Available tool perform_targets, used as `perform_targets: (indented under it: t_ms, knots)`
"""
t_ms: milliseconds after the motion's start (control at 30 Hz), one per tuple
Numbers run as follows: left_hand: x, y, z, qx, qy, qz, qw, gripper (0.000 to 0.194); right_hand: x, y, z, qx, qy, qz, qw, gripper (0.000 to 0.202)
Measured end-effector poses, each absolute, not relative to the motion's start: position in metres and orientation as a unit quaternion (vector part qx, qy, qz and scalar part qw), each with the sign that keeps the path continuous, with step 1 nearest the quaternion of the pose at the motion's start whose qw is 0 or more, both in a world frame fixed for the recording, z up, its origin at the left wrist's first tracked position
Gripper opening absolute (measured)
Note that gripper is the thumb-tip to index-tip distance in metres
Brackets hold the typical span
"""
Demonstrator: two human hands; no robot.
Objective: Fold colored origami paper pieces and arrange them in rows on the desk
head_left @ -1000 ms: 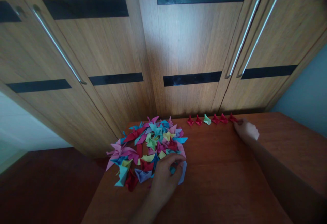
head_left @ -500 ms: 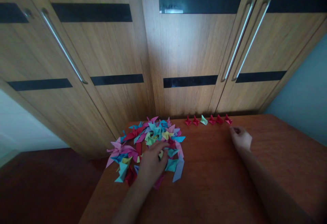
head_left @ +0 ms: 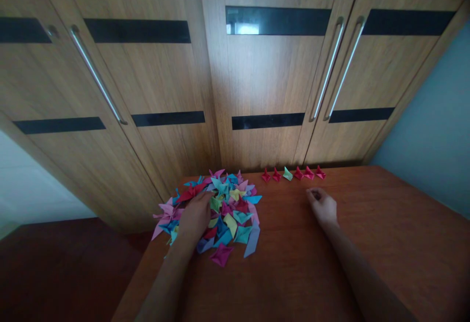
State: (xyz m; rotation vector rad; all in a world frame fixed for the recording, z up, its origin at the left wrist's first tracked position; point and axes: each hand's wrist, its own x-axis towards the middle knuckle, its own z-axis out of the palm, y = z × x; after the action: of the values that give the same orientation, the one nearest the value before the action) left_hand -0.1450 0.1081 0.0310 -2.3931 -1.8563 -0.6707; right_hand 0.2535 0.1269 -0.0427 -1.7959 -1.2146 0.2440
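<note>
My left hand lies over the left part of a heap of folded paper pieces. Its back faces me and its fingertips are hidden, so I cannot tell whether it grips a piece. The heap mixes pink, red, blue, teal, yellow, green and lilac origami. On the right, my right hand is closed, thumb and fingers curled together, with nothing showing in it. It is just below the right end of a row of small origami pieces along the table's back edge: several red ones and one pale green one.
The brown wooden table stands against a wooden wardrobe with long metal handles. A magenta folded piece lies at the heap's near edge. A bluish wall is at the right, and dark floor shows at the left.
My left hand has moved left across the heap, uncovering pieces in its middle. My right hand has drawn back from the row, toward me and left. The view has shifted slightly.
</note>
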Motion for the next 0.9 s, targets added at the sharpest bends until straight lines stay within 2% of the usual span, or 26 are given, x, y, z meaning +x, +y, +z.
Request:
perform_targets:
  t_ms: [367, 567, 733, 900]
  knots:
    - [-0.156, 0.102, 0.037, -0.758, -0.619, -0.204, 0.015, 0.028, 0.257, 0.127, -0.043, -0.734, -0.487, 0.109, 0.460, 0.034]
    - [-0.163, 0.098, 0.047, -0.733, -0.611, -0.298, 0.007, 0.023, 0.258, 0.125, -0.042, -0.727, -0.474, 0.129, 0.480, 0.035]
    - [-0.147, 0.087, 0.058, -0.702, -0.592, -0.384, -0.094, 0.024, 0.243, 0.117, -0.032, -0.679, -0.498, 0.162, 0.515, 0.035]
    - [-0.124, 0.078, 0.059, -0.685, -0.558, -0.419, -0.208, 0.022, 0.202, 0.104, -0.014, -0.574, -0.562, 0.251, 0.540, 0.032]
